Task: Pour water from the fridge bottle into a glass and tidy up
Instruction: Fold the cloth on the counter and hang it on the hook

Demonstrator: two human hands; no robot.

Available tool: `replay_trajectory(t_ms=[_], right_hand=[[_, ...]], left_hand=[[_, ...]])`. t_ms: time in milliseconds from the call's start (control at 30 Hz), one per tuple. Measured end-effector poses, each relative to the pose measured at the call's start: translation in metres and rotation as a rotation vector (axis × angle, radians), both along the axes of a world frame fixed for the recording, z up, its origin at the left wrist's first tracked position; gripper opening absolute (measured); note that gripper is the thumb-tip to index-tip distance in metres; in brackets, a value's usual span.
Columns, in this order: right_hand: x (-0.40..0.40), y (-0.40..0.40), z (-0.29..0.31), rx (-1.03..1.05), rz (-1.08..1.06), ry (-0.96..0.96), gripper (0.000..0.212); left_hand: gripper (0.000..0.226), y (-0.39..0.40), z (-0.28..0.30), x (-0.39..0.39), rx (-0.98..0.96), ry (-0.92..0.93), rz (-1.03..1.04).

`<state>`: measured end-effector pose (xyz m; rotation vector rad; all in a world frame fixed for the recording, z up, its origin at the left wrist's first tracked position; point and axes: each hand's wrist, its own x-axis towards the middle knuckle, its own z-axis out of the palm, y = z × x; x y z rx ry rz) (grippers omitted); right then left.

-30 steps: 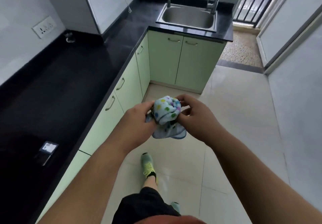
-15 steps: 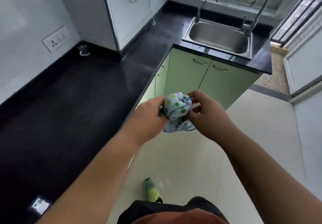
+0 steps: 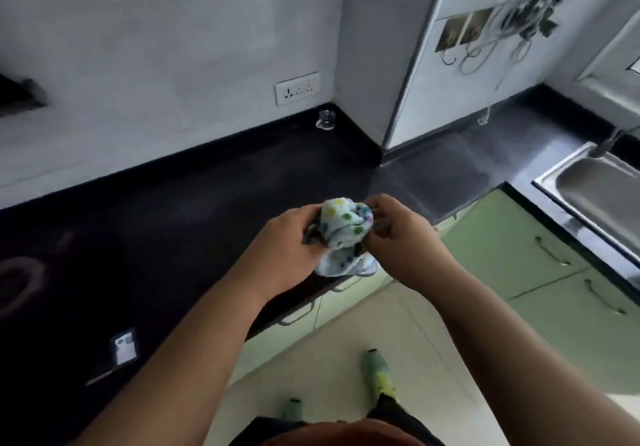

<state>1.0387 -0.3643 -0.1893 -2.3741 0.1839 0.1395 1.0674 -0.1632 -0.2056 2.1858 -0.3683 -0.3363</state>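
Note:
A bunched light-blue cloth with coloured dots (image 3: 343,227) is held between both hands, above the front edge of the black counter (image 3: 166,237). My left hand (image 3: 287,248) grips its left side. My right hand (image 3: 398,234) pinches its right side with curled fingers. A loose fold of the cloth hangs below the hands. A small clear glass (image 3: 325,120) stands far back on the counter in the corner by the wall, well apart from the hands. No bottle is in view.
A steel sink (image 3: 595,192) sits in the counter at the right. Green cabinet doors (image 3: 526,262) run below it. A phone (image 3: 124,345) lies near the counter's front left. A socket plate (image 3: 297,88) is on the wall. Cables and hooks (image 3: 502,36) hang at upper right.
The view has swung left, from the sink toward the counter and wall. Both hands kept hold of the cloth and now sit over the counter's edge.

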Motion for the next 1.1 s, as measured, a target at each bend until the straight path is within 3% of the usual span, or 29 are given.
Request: replay_trajectory(t_ms=[233, 367, 500, 633, 733, 867, 967, 1100], right_hand=[[0.081, -0.002, -0.001, 0.071, 0.373, 0.005, 0.03], [0.106, -0.002, -0.001, 0.083, 0.52, 0.002, 0.03], [0.115, -0.013, -0.003, 0.073, 0.598, 0.018, 0.045], [0.124, -0.021, -0.001, -0.054, 0.67, 0.007, 0.065], [0.128, -0.022, 0.0, -0.147, 0.657, -0.015, 0.067], [0.134, -0.022, -0.005, -0.192, 0.615, -0.114, 0.033], [0.14, -0.024, -0.009, -0.251, 0.598, -0.103, 0.017], [0.149, -0.027, -0.016, -0.452, 0.619, 0.005, 0.006]], left_hand=[[0.019, -0.004, 0.009, 0.007, -0.026, -0.009, 0.441], [0.021, -0.012, 0.011, 0.01, -0.063, -0.013, 0.634], [0.028, -0.013, 0.007, -0.002, -0.133, -0.027, 0.816], [0.039, -0.006, 0.013, -0.012, -0.167, 0.102, 1.006], [0.05, 0.001, 0.017, -0.016, -0.087, 0.186, 0.959], [0.06, 0.013, 0.013, -0.016, 0.141, 0.191, 0.851], [0.043, 0.022, 0.006, -0.016, 0.234, 0.068, 0.83], [0.04, 0.037, 0.003, -0.017, 0.24, 0.038, 0.777]])
